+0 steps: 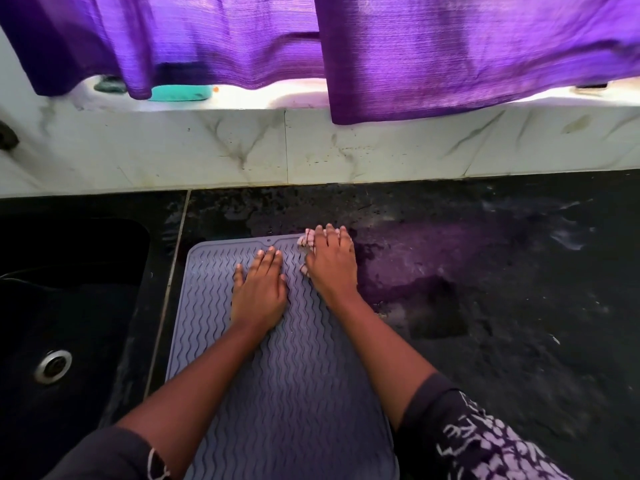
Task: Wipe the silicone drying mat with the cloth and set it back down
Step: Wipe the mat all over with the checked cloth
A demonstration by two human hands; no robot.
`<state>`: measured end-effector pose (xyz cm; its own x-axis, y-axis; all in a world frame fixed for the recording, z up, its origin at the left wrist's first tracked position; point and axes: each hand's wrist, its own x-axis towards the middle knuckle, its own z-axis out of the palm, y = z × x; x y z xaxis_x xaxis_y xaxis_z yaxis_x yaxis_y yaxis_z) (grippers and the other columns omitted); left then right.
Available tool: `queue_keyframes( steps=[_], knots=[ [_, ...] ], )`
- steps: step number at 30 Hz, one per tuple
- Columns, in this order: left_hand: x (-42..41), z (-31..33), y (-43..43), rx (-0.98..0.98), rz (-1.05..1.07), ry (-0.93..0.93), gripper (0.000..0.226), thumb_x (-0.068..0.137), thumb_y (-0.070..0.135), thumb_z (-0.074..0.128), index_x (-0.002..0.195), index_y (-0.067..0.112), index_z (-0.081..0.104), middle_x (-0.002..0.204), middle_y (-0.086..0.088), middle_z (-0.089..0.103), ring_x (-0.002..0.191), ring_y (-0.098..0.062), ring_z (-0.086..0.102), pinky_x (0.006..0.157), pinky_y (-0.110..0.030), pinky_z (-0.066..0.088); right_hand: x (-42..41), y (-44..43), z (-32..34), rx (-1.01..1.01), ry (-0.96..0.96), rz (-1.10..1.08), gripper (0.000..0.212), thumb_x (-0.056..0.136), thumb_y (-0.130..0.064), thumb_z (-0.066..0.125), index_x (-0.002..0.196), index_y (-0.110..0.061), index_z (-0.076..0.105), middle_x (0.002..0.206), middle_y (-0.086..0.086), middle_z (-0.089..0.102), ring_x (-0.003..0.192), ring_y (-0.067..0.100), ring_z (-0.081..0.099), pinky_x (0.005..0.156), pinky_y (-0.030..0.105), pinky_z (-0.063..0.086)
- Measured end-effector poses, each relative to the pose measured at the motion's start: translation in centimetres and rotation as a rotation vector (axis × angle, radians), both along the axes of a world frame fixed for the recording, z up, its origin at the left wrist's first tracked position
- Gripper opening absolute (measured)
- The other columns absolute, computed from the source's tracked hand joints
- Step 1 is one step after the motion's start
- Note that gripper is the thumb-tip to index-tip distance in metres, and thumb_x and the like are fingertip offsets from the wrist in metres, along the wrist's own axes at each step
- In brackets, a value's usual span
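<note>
A grey-lilac silicone drying mat (291, 382) with wavy ridges lies flat on the black counter (502, 306), stretching from mid-frame to the near edge. My left hand (259, 289) rests flat on the mat's upper middle with fingers straight. My right hand (329, 261) presses a small pink cloth (304, 242) onto the mat's far right corner; only the cloth's edges show around the fingers and thumb.
A black sink (69, 299) with a metal drain (52, 366) sits left of the mat. A marble-tiled ledge (311, 147) runs behind the counter under purple curtains (450, 46). A teal object (181, 92) lies on the sill. The counter right of the mat looks wet.
</note>
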<state>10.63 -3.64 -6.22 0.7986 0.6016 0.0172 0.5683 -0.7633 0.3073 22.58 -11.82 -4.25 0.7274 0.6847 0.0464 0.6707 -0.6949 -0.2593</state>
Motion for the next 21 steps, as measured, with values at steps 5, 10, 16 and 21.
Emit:
queue_keyframes(
  steps=[5, 10, 16, 21],
  knots=[
    [0.1, 0.1, 0.0, -0.014, 0.005, -0.004, 0.052, 0.099, 0.032, 0.025, 0.150, 0.019, 0.019, 0.158, 0.002, 0.019, 0.147, -0.014, 0.010, 0.118, -0.044, 0.002, 0.1, -0.2, 0.5, -0.086, 0.000, 0.082, 0.048, 0.092, -0.030, 0.046, 0.132, -0.003, 0.047, 0.138, 0.019, 0.046, 0.131, 0.038, 0.034, 0.110, 0.045, 0.023],
    [0.1, 0.2, 0.1, -0.011, 0.005, -0.009, 0.053, 0.099, 0.031, 0.027, 0.149, 0.018, 0.020, 0.158, 0.001, 0.020, 0.147, -0.015, 0.011, 0.118, -0.044, 0.004, -4.4, -4.9, 1.0, -0.052, -0.014, 0.109, 0.046, 0.087, -0.028, 0.041, 0.121, -0.002, 0.059, 0.124, 0.020, 0.060, 0.116, 0.039, 0.053, 0.101, 0.044, 0.040],
    [0.1, 0.0, 0.0, -0.005, 0.003, -0.004, 0.053, 0.099, 0.032, 0.026, 0.149, 0.019, 0.020, 0.158, 0.002, 0.020, 0.147, -0.014, 0.011, 0.117, -0.044, 0.003, -2.7, -3.1, 1.5, 0.029, 0.022, -0.016, 0.050, 0.096, -0.029, 0.038, 0.142, -0.009, 0.034, 0.150, 0.015, 0.032, 0.139, 0.035, 0.021, 0.112, 0.044, 0.020],
    [0.1, 0.0, 0.1, -0.001, 0.005, -0.009, 0.052, 0.099, 0.031, 0.026, 0.149, 0.019, 0.021, 0.158, 0.002, 0.021, 0.146, -0.015, 0.012, 0.117, -0.044, 0.004, -2.7, -2.9, 0.5, -0.044, 0.041, -0.022, 0.052, 0.088, -0.031, 0.038, 0.133, -0.006, 0.047, 0.138, 0.017, 0.048, 0.130, 0.041, 0.036, 0.103, 0.049, 0.036]
  ],
)
